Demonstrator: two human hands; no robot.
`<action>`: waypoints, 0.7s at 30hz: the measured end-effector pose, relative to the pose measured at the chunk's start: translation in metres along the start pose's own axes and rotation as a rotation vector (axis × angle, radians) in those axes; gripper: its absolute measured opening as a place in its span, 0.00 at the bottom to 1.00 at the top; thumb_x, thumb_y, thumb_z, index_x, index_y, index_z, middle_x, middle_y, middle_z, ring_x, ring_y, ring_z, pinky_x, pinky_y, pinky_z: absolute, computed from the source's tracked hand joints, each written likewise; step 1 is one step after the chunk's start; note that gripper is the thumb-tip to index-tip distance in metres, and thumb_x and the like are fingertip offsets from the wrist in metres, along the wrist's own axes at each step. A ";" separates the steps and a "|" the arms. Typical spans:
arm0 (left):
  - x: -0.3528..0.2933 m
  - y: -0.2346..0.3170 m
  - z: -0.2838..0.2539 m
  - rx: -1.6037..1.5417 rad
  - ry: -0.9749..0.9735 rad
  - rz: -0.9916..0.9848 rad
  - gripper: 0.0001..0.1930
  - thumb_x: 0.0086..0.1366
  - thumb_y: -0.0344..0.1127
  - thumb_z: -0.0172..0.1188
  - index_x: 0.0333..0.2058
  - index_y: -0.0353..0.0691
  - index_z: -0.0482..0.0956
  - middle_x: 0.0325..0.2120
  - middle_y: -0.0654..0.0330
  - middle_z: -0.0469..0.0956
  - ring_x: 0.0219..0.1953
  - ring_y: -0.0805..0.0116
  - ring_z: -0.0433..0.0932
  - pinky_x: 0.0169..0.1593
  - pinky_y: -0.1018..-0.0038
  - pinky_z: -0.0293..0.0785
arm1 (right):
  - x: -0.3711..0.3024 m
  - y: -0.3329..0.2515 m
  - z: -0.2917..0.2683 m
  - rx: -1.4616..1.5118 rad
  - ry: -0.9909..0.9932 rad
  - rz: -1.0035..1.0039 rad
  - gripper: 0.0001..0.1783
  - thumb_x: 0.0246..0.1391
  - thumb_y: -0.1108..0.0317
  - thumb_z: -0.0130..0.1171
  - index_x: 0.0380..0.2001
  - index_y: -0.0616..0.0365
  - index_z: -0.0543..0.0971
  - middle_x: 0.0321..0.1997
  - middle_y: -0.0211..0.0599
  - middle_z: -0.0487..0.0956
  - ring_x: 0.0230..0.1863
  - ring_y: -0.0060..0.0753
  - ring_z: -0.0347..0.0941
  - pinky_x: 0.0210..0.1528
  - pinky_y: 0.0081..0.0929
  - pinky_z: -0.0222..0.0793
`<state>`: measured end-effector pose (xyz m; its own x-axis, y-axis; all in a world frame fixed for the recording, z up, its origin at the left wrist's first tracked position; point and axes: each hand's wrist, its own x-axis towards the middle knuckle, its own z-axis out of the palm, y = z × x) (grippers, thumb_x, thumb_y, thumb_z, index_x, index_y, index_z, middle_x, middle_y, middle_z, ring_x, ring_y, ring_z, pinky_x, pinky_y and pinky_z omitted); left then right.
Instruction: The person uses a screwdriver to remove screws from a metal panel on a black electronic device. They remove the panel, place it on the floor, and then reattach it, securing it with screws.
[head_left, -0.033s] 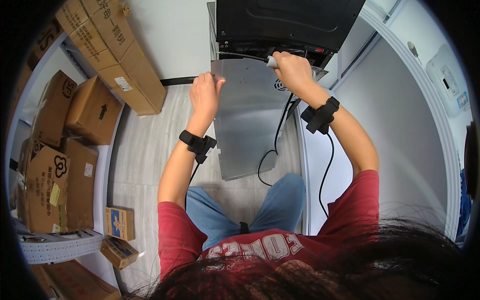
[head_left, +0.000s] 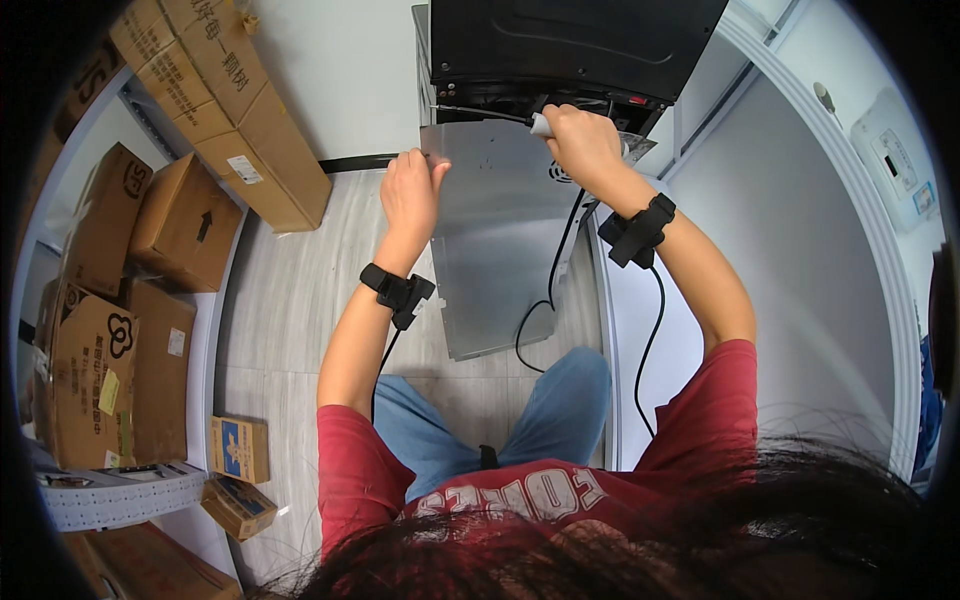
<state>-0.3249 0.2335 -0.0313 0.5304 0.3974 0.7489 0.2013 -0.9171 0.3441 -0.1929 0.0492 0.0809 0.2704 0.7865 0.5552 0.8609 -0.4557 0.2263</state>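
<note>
My right hand (head_left: pixel 585 145) is closed round the pale grey handle of a screwdriver (head_left: pixel 541 125). The tool's long thin shaft points left, its tip by the lower left corner of a black appliance casing (head_left: pixel 575 45). A large grey sheet-metal panel (head_left: pixel 490 240) slants down from the casing toward my knees. My left hand (head_left: pixel 408 195) grips this panel's upper left edge, with the thumb over its face; the other fingertips are partly hidden. Both wrists carry black straps with small devices and cables. Below my right hand, a round vent grille (head_left: pixel 560 171) shows beside the panel.
On the left, a white shelf (head_left: pixel 205 345) holds several cardboard boxes (head_left: pixel 160 370). A tall carton (head_left: pixel 270 150) leans by the wall, and two small boxes (head_left: pixel 240 450) lie beside the shelf. A black cable (head_left: pixel 553 270) hangs along the panel. White framing (head_left: pixel 850 170) curves along the right.
</note>
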 end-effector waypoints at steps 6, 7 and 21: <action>-0.010 -0.001 0.012 0.029 -0.031 -0.014 0.18 0.56 0.43 0.63 0.26 0.34 0.68 0.26 0.52 0.72 0.29 0.53 0.71 0.31 0.62 0.68 | -0.014 -0.006 0.005 -0.019 -0.112 0.070 0.08 0.42 0.71 0.60 0.27 0.58 0.73 0.25 0.41 0.75 0.27 0.46 0.75 0.28 0.39 0.71; -0.010 0.000 0.012 0.016 -0.013 -0.006 0.18 0.56 0.43 0.63 0.26 0.34 0.68 0.25 0.53 0.72 0.29 0.53 0.71 0.31 0.62 0.68 | -0.014 -0.006 0.005 -0.014 -0.067 0.063 0.08 0.42 0.71 0.60 0.28 0.58 0.73 0.25 0.41 0.75 0.27 0.47 0.75 0.28 0.39 0.71; -0.004 0.016 0.002 -0.035 0.072 0.031 0.19 0.56 0.46 0.62 0.25 0.35 0.68 0.23 0.53 0.71 0.27 0.53 0.71 0.30 0.63 0.68 | -0.015 -0.004 -0.021 -0.063 0.022 0.044 0.07 0.42 0.72 0.60 0.27 0.59 0.73 0.25 0.41 0.75 0.28 0.47 0.74 0.29 0.39 0.70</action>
<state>-0.3223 0.2176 -0.0295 0.4752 0.3713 0.7977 0.1561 -0.9278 0.3388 -0.2094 0.0303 0.0888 0.2976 0.7561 0.5828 0.8195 -0.5156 0.2504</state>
